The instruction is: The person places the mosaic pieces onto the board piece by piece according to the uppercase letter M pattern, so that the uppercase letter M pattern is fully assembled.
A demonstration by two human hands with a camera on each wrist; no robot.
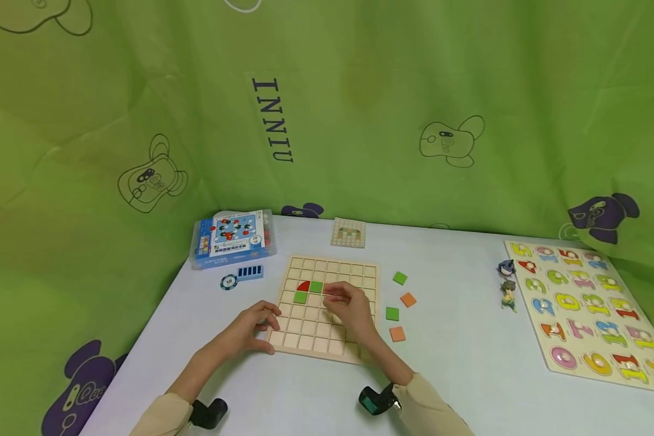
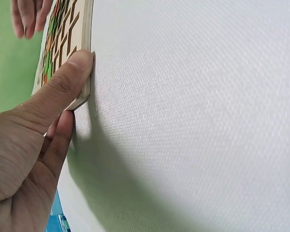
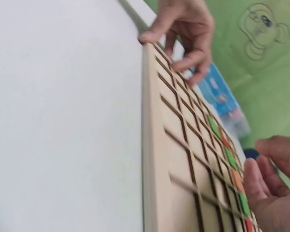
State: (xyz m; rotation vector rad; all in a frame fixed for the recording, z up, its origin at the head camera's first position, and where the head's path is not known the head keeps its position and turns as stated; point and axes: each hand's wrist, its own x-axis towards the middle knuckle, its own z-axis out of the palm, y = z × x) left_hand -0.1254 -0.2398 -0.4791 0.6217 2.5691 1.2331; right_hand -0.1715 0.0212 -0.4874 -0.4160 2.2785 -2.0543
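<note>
Green cartoon-print cloth hangs behind a pale table. At its right edge lies a number puzzle board. Mid-table lies the wooden grid board, bearing a red quarter-circle tile and green tiles. The left hand grips the board's near-left corner, thumb on its edge. The right hand rests over the grid, fingers curled; whether it pinches a tile I cannot tell. Loose green and orange tiles lie just right.
</note>
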